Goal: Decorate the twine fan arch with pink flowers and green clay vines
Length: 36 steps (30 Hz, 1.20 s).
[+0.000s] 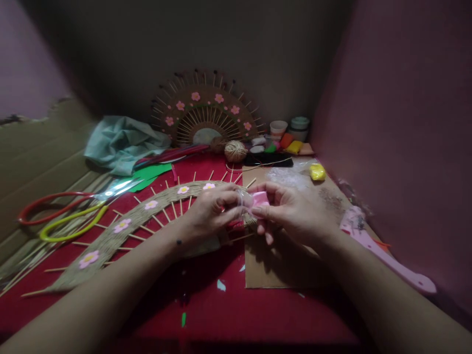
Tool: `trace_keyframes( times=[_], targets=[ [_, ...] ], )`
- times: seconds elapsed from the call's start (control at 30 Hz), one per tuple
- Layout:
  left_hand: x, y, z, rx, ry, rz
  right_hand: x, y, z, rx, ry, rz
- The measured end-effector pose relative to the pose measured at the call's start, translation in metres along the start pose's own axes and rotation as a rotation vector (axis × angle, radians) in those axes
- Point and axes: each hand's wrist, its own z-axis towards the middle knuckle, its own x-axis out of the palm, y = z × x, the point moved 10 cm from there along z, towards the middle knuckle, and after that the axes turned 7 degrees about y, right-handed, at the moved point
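Two hands meet at centre, over the red cloth (206, 305). My left hand (214, 209) and right hand (291, 211) both pinch a small pink clay lump (260, 198), which sits partly in a clear plastic wrap (245, 200); fingertips close on it from both sides, held just above the cardboard sheet (280, 270) and the near end of the rope arch (121, 231). Arch w/ sticks poking out and pink flowers lies flat to the left, curving from lower left up to my left hand. Scissors (73, 209) w/ red and yellow handles lie farther left, well apart. A finished fan-shaped arch (206, 110) stands upright at the back wall, w/ a twine ball (235, 150) just in front. Teal cloth (121, 140) bunched at back left. Yellow clay lump (317, 171) rests at the cardboard's far right corner; more clay pieces and small tubs (291, 129) behind it. Pink tool (383, 258) lies at right edge, near my right forearm.
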Motion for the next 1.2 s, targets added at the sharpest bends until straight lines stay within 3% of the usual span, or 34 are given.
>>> trace_keyframes(
  times=[0.1,0.17,0.23,0.3,0.4,0.53,0.7,0.83,1.07,1.2],
  targets=[
    [0.007,-0.002,0.000,0.012,0.142,-0.050,0.001,0.000,-0.002,0.033,-0.008,-0.034],
    [0.013,0.005,-0.001,-0.053,0.253,-0.248,0.000,0.004,-0.002,0.021,-0.014,-0.062],
    [0.014,0.019,-0.002,-0.163,0.274,-0.496,-0.003,0.009,-0.002,-0.009,-0.037,-0.082],
    [0.009,0.039,-0.003,-0.280,0.174,-0.700,-0.008,0.013,-0.001,-0.048,-0.080,-0.092],
    [-0.005,0.070,-0.008,-0.427,-0.085,-0.861,-0.017,0.017,-0.001,-0.111,-0.133,-0.082],
    [-0.015,0.084,-0.014,-0.534,-0.287,-0.952,-0.024,0.018,0.000,-0.147,-0.160,-0.020],
    [-0.017,0.077,-0.016,-0.563,-0.331,-1.015,-0.032,0.019,-0.002,-0.177,-0.230,0.034],
    [-0.016,0.074,-0.012,-0.499,-0.336,-1.095,-0.034,0.017,-0.001,-0.163,-0.247,0.042],
    [-0.010,0.065,-0.006,-0.415,-0.240,-1.164,-0.034,0.017,0.000,-0.164,-0.238,0.030],
    [-0.016,0.064,-0.006,-0.369,-0.288,-1.219,-0.034,0.019,0.000,-0.196,-0.228,0.033]
  ],
)
